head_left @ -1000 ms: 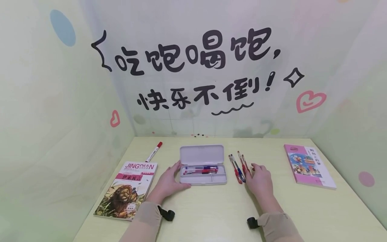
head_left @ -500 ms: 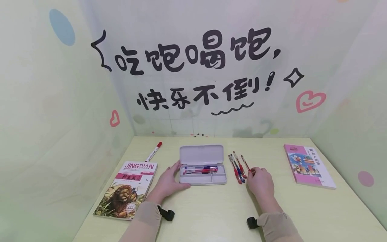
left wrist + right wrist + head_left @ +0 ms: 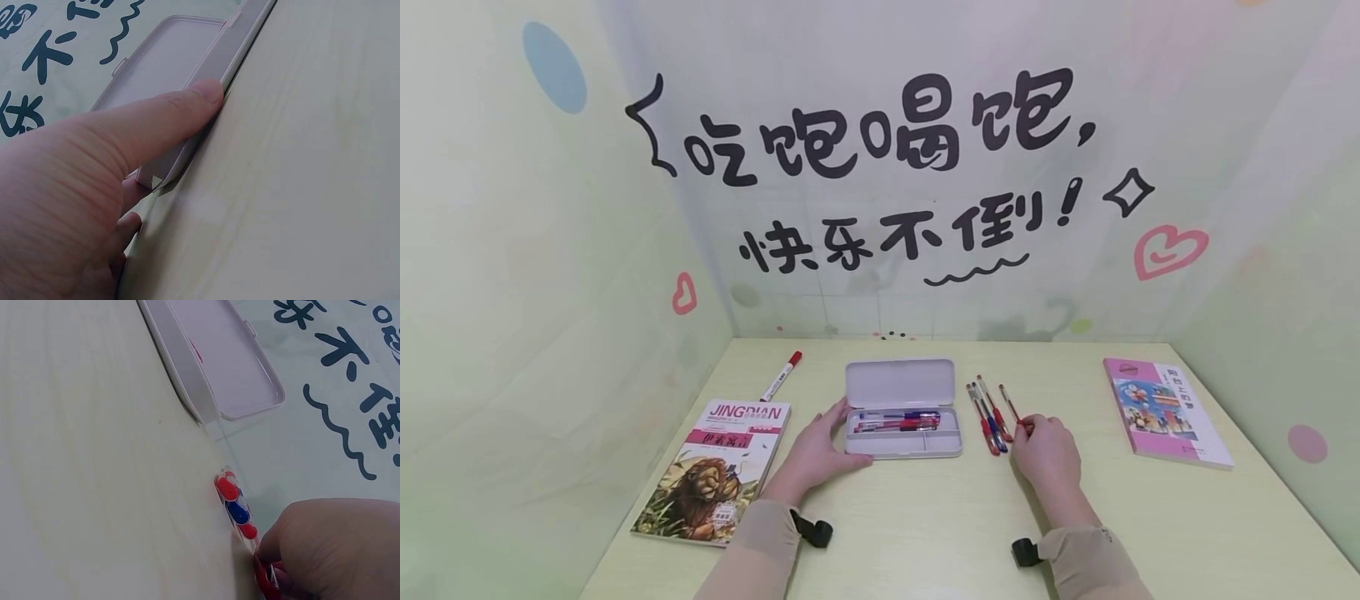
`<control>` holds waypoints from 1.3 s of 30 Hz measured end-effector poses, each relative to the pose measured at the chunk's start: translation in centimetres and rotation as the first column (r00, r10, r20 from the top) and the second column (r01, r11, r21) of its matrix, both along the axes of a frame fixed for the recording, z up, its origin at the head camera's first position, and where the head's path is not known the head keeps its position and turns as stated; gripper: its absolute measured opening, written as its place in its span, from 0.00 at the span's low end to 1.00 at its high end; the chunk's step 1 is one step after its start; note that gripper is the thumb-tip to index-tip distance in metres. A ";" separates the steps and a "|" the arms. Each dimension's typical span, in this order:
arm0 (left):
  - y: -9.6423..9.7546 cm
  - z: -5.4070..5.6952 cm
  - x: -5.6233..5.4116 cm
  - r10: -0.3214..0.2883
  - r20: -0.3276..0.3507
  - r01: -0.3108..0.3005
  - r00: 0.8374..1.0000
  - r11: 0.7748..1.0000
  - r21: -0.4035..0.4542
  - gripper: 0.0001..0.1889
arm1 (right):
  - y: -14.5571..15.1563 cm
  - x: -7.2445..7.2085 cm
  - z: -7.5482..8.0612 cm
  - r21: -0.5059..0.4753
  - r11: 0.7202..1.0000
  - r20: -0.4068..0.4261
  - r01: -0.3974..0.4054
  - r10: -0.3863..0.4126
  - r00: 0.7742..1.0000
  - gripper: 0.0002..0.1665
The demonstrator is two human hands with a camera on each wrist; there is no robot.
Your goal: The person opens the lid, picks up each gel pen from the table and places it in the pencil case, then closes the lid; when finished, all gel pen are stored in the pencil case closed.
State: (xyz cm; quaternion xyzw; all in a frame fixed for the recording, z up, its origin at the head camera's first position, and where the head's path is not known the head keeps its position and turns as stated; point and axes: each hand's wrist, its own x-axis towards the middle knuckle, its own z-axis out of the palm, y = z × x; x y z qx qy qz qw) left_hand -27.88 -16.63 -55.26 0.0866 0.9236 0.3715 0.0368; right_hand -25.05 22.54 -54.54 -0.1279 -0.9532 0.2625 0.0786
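My left hand [image 3: 811, 457] holds the left end of a pale lilac pencil case [image 3: 900, 383], whose lid stands raised at the back. In the left wrist view the thumb [image 3: 181, 109] lies along the case's front wall, and the other fingers are round the end. Red and blue pens [image 3: 898, 425] lie in its rear compartment. My right hand [image 3: 1048, 454] pinches a red gel pen [image 3: 1009, 402] near its capped end, also visible as a red cap [image 3: 267, 581] in the right wrist view. Several red and blue pens [image 3: 988, 423] lie side by side just left of it.
A book with a lion cover [image 3: 707, 479] lies at the left of the table, below a red-capped marker [image 3: 781, 379]. At the right lies a pink-and-white book [image 3: 1165, 412]. A printed wall [image 3: 895, 308] rises behind the table's back edge.
My right hand has drawn one red pen to the right, apart from the other pens, and closed its fingers on it. The left hand and the case have stayed put.
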 end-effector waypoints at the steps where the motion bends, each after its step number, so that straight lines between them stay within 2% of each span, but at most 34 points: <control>1: 0.0 0.0 0.0 0.000 0.001 0.000 1.000 1.000 0.001 0.66 | 0.0 0.0 0.0 -0.004 1.000 0.001 0.001 -0.001 1.000 0.21; 12: 0.0 -0.1 -0.2 -0.012 0.002 0.012 1.000 1.000 0.006 0.66 | -0.2 0.1 0.7 -0.023 1.000 -0.028 0.018 -0.019 0.999 0.23; 19: -0.1 -0.3 -0.3 -0.018 -0.007 0.018 1.000 1.000 0.012 0.66 | -2.0 -0.2 1.8 -0.033 0.999 -0.178 0.007 -0.013 0.984 0.22; 23: -0.1 -0.4 -0.4 -0.024 -0.009 0.024 1.000 1.000 0.012 0.66 | -3.5 -0.5 2.4 -0.020 0.999 -0.294 -0.038 0.030 0.955 0.18; 27: -0.1 -0.4 -0.3 -0.022 -0.005 0.022 1.000 1.000 0.008 0.66 | -4.9 -0.7 2.6 0.017 0.990 -0.430 -0.138 0.131 0.893 0.14; 29: 0.0 -0.3 -0.2 -0.021 -0.003 0.021 1.000 1.000 0.010 0.66 | -5.6 -0.8 2.5 0.047 0.980 -0.467 -0.191 0.191 0.863 0.12; 32: 0.0 -0.3 -0.2 -0.022 -0.004 0.022 1.000 1.000 0.013 0.66 | -6.8 -1.2 2.4 0.097 0.961 -0.480 -0.259 0.273 0.834 0.11; 34: -0.1 -0.2 -0.2 -0.024 -0.009 0.024 1.000 1.000 0.012 0.66 | -7.6 -1.5 2.2 0.132 0.947 -0.471 -0.294 0.321 0.822 0.10; 36: -0.1 -0.3 -0.3 -0.025 -0.016 0.025 1.000 1.000 0.010 0.66 | -8.5 -1.9 2.0 0.171 0.931 -0.446 -0.322 0.365 0.817 0.10; 39: -0.2 -0.3 -0.3 -0.026 -0.018 0.026 1.000 1.000 0.003 0.66 | -9.7 -2.4 1.9 0.220 0.912 -0.392 -0.347 0.408 0.825 0.09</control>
